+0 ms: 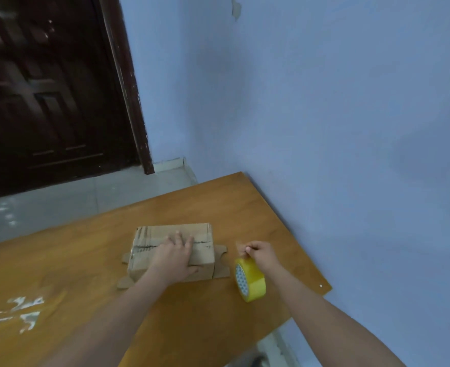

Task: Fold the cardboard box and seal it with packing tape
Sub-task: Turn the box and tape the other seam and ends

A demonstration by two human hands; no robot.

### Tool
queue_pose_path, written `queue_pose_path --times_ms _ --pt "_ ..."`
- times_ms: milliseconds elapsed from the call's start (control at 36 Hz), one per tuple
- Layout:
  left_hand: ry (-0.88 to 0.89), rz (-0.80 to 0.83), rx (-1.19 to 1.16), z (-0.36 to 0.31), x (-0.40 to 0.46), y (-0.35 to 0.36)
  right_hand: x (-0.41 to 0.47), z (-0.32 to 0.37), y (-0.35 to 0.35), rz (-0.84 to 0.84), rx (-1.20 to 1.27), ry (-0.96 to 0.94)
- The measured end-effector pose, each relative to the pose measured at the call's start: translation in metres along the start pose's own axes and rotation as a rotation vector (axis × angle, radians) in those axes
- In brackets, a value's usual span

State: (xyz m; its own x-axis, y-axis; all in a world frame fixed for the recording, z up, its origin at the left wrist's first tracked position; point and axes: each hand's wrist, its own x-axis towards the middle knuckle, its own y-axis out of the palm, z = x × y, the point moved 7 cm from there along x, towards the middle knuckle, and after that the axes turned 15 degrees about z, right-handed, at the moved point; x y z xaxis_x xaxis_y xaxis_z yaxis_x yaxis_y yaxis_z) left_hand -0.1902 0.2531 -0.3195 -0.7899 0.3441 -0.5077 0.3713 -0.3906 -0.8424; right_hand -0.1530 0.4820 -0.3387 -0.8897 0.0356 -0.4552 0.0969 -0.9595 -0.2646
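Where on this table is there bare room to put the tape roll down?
Bare wood lies beyond the cardboard box toward the table's far corner, and left of it above the white marks. It is crowded between the box's right flaps and the tape roll.

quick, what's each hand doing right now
Left hand: open, fingers flat, pressing on top of the brown cardboard box.
Right hand: closed, pinching at the upright yellow roll of packing tape.
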Motion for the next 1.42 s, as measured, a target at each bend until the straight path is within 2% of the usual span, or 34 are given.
queue_pose_path --times_ms 111,222,361,444,583,722,917,1028,1222,1333,1417 --pt "-0.036 -0.015 0.041 -0.016 -0.013 -0.004 -0.003 0.024 -0.003 0.026 -0.024 -0.038" --pt "0.002 -0.071 0.046 -0.031 -0.02 -0.016 -0.005 0.049 -0.006 0.058 -0.085 -0.059" --pt "-0.042 -0.174 -0.039 -0.009 -0.022 -0.049 -0.013 0.084 -0.006 0.1 -0.202 -0.094" --pt "-0.051 -0.239 -0.326 0.013 -0.016 -0.073 -0.018 0.104 -0.007 0.101 -0.243 -0.132" --pt "0.178 -0.223 -0.89 0.009 -0.008 -0.112 -0.023 0.13 -0.006 0.108 -0.261 -0.183" --pt "0.27 -0.159 -1.057 -0.016 0.0 -0.131 -0.027 0.15 -0.002 0.111 -0.247 -0.207" --pt "0.384 -0.123 -1.574 -0.024 0.004 -0.132 -0.026 0.161 -0.009 0.009 -0.26 -0.211" --pt "0.416 -0.061 -1.559 -0.025 0.003 -0.135 -0.027 0.162 -0.01 0.025 -0.26 -0.205" --pt "0.357 -0.072 -1.467 -0.022 0.009 -0.139 -0.026 0.159 -0.011 0.039 -0.197 -0.179" --pt "0.322 -0.082 -1.488 -0.013 0.013 -0.143 -0.028 0.171 -0.003 0.04 -0.38 -0.248" --pt "0.291 -0.078 -1.504 -0.005 0.013 -0.141 -0.029 0.172 -0.005 0.088 -0.237 -0.25"
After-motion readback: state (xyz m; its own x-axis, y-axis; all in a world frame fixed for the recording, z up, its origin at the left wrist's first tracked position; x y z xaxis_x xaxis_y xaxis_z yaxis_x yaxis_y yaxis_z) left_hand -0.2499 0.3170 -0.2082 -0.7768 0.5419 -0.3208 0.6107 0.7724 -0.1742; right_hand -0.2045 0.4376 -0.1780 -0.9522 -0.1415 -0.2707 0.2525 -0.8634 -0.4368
